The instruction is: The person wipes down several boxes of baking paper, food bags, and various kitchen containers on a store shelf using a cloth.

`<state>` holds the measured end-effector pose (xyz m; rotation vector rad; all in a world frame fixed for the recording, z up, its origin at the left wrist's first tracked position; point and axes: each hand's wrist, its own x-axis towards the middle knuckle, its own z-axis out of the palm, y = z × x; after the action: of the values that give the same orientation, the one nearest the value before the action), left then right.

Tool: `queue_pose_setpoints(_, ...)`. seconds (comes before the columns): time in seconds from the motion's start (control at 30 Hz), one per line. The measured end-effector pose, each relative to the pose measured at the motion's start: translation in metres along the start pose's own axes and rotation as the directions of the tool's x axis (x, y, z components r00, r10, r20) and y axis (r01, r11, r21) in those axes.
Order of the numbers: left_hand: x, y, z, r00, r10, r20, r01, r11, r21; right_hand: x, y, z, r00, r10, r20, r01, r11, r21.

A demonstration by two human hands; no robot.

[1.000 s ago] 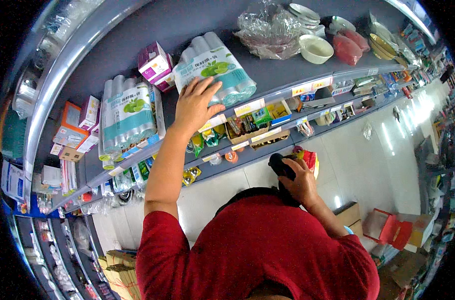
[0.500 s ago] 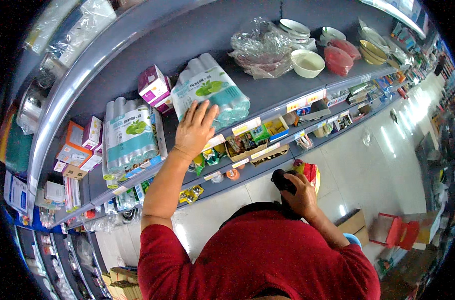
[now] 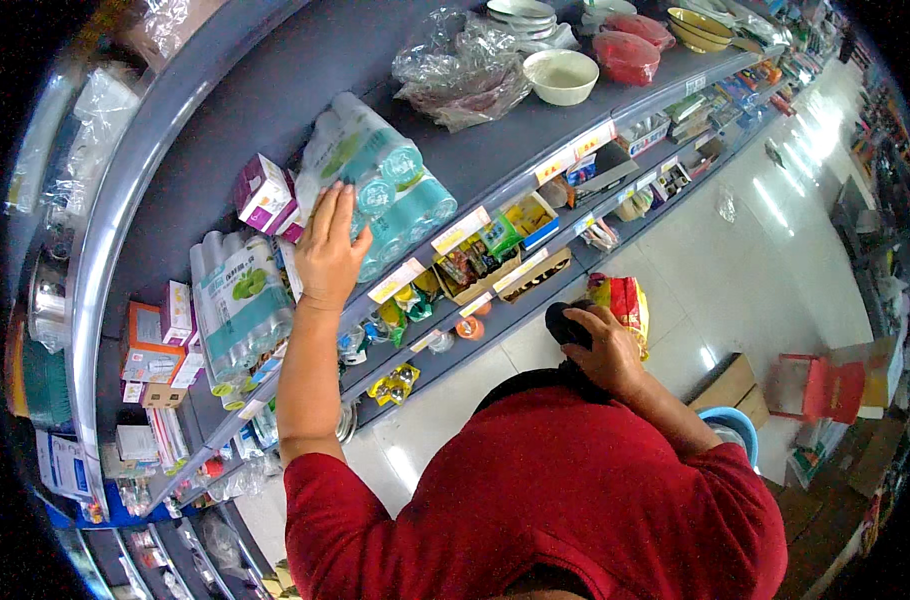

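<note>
My left hand (image 3: 327,250) lies with fingers stretched out against the near left side of a wrapped pack of plastic-wrap rolls (image 3: 415,205) on the upper shelf. The pack is white and teal, tilted, with its round roll ends showing toward me. A second such pack (image 3: 240,300), printed with green fruit, leans at the shelf's front edge to the left of my forearm. In front of my body, my right hand (image 3: 607,350) is closed around a rounded black object (image 3: 565,322), whose kind I cannot make out.
Purple-and-white boxes (image 3: 263,195) stand behind my left hand. Plastic-bagged dishes (image 3: 460,75), a cream bowl (image 3: 561,77) and red bowls (image 3: 625,55) sit farther right. Small goods fill the lower shelves. On the floor are a red-yellow bag (image 3: 625,305), a blue basin (image 3: 732,430) and cardboard (image 3: 730,390).
The pack under my left hand has turned and tilted, so its roll ends show more and its printed face less. My right hand keeps its hold on the black object. The view has shifted.
</note>
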<state>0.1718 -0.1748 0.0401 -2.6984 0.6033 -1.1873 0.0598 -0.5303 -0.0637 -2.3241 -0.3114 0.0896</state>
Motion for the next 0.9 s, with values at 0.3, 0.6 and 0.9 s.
queue_pose_setpoints(0.3, -0.009, 0.015, 0.019, 0.977, 0.001, 0.216, 0.017, 0.996, -0.083, -0.004, 0.008, -0.005, 0.996, 0.089, -0.027, -0.090, 0.995, -0.034)
queue_pose_setpoints(0.6, -0.025, 0.014, 0.015, 0.960, -0.143, 0.242, 0.185, 0.969, -0.163, 0.005, 0.016, 0.005, 0.998, 0.061, 0.017, -0.061, 0.997, -0.050)
queue_pose_setpoints(0.9, -0.024, 0.022, 0.005, 0.970, -0.240, 0.022, 0.239, 0.942, -0.236, 0.038, 0.009, 0.019, 0.999, -0.030, 0.017, 0.030, 0.999, -0.011)
